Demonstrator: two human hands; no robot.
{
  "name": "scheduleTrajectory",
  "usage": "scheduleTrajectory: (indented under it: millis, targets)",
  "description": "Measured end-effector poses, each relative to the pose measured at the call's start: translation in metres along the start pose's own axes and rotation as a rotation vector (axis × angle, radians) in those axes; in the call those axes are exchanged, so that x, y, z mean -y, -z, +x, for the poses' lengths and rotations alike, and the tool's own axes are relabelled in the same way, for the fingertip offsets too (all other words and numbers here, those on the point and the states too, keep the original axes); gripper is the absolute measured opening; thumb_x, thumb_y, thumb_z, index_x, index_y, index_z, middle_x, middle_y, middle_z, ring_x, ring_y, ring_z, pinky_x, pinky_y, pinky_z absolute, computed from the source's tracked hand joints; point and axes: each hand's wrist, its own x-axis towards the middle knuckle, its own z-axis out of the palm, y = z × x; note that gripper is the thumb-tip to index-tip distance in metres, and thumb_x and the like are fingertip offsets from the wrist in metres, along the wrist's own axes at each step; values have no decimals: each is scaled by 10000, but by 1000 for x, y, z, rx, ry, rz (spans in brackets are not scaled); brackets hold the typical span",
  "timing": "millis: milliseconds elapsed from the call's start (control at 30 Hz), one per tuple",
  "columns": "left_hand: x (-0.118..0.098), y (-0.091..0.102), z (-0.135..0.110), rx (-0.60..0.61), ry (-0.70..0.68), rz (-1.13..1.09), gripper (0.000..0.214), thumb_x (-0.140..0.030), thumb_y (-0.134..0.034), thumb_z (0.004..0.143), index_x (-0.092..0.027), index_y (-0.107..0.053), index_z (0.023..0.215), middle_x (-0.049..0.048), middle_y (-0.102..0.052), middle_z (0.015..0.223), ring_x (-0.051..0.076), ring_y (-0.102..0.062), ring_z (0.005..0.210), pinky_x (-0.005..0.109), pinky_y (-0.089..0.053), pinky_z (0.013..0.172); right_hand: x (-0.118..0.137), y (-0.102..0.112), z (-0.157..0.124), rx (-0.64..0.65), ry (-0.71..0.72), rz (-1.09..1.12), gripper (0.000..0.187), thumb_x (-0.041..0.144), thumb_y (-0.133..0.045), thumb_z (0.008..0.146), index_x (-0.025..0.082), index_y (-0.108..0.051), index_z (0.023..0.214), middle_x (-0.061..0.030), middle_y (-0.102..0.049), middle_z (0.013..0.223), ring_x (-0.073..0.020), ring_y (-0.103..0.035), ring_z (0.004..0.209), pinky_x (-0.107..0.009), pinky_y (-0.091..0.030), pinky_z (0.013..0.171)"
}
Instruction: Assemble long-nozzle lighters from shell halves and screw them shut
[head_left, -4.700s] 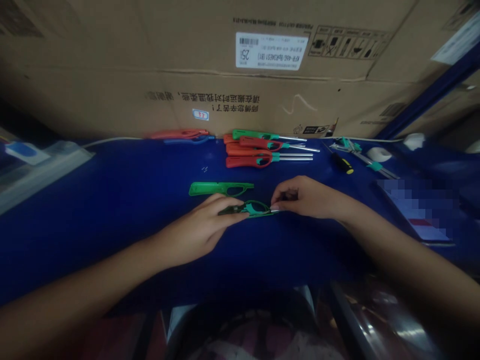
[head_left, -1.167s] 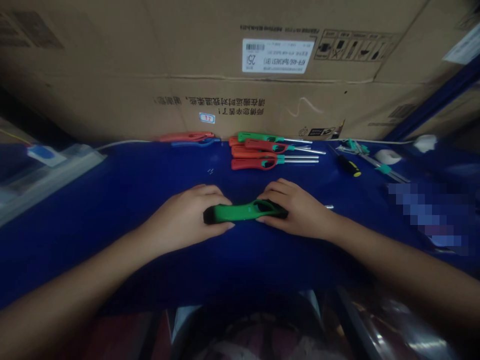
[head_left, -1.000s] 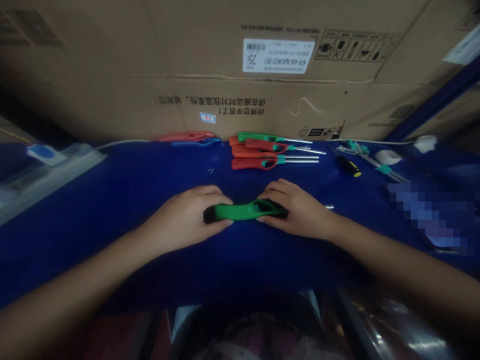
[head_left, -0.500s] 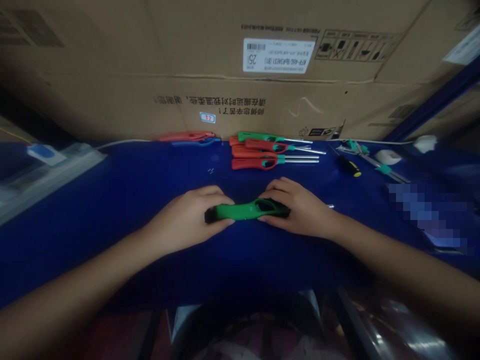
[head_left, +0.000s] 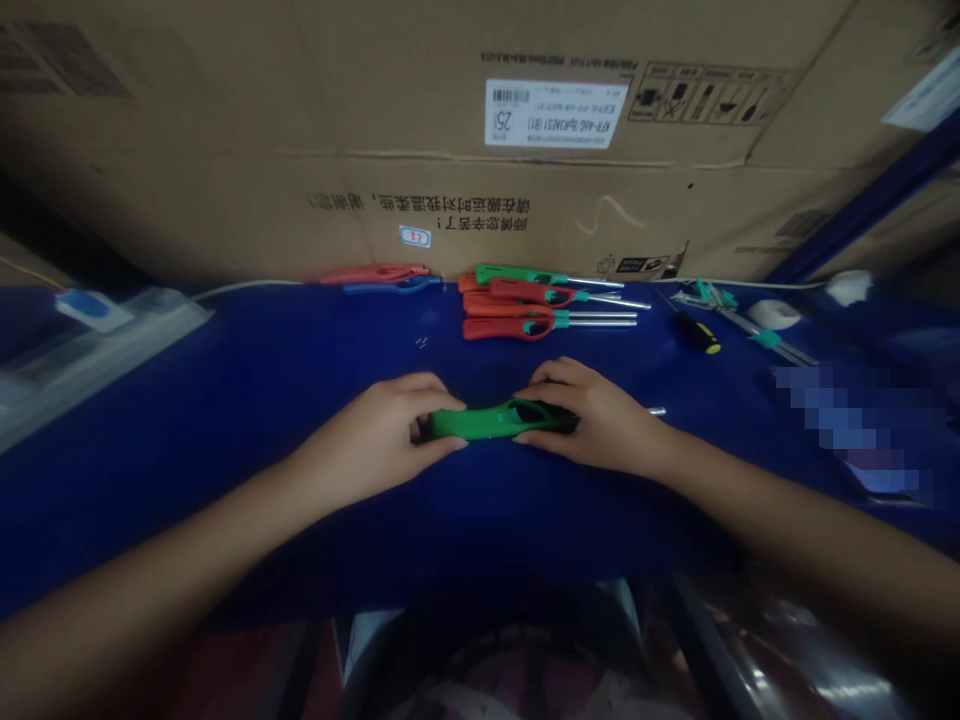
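Between my two hands lies a green long-necked gas lighter point(head_left: 484, 423), sideways over the blue table. My left hand point(head_left: 394, 425) is closed on its handle end, thumb and fingers pinching either side. With my right hand point(head_left: 592, 415) I grip the trigger end, fingers behind and thumb in front. A bit of the metal tube shows past the right hand; the rest is covered by the fingers. Behind them lies a pile of red, orange and green lighters point(head_left: 510, 327) with metal tubes pointing right.
A large cardboard box point(head_left: 420, 110) stands along the back. Red and blue lighter shells point(head_left: 375, 273) lie at its foot. To the right are a black-and-yellow screwdriver point(head_left: 697, 333), a white tape roll point(head_left: 775, 314) and metal tubes with teal parts point(head_left: 766, 338). A power strip point(head_left: 94, 309) sits at left.
Both hands keep their hold on the green lighter. My right hand has shifted very slightly left, and a little more of the metal tube shows beyond it.
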Motion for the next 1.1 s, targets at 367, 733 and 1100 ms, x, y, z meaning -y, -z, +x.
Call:
scheduleTrajectory:
  millis: [367, 733, 1100]
  targets:
    - [-14, -6, -8, 57, -56, 515, 341, -349, -554, 1008, -192, -668, 1289, 71, -691, 1097, 220, -713, 850, 328, -562, 736, 15, -2, -1, 69, 85, -472, 425, 392, -578, 988, 55, -684, 1222, -145, -667, 1011, -275, -605, 924, -433, -529, 793]
    - [-25, -19, -10, -65, -184, 747, 248, -230, -687, 911, -88, -714, 1113, 98, -717, 976, 249, -712, 837, 335, -586, 662, 26, -7, 0, 23, 215, -715, 338, 288, -553, 992, 15, -701, 1125, -123, -680, 907, -249, -621, 840, -378, -463, 722]
    - [4, -14, 1, -217, -325, 187, 236, -363, -609, 992, -159, -711, 1055, 29, -707, 907, 148, -692, 795, 245, -538, 750, 3, -4, -2, -45, 119, -198, 267, 354, -572, 1008, 130, -693, 1085, -95, -721, 935, -208, -680, 851, -334, -528, 747]
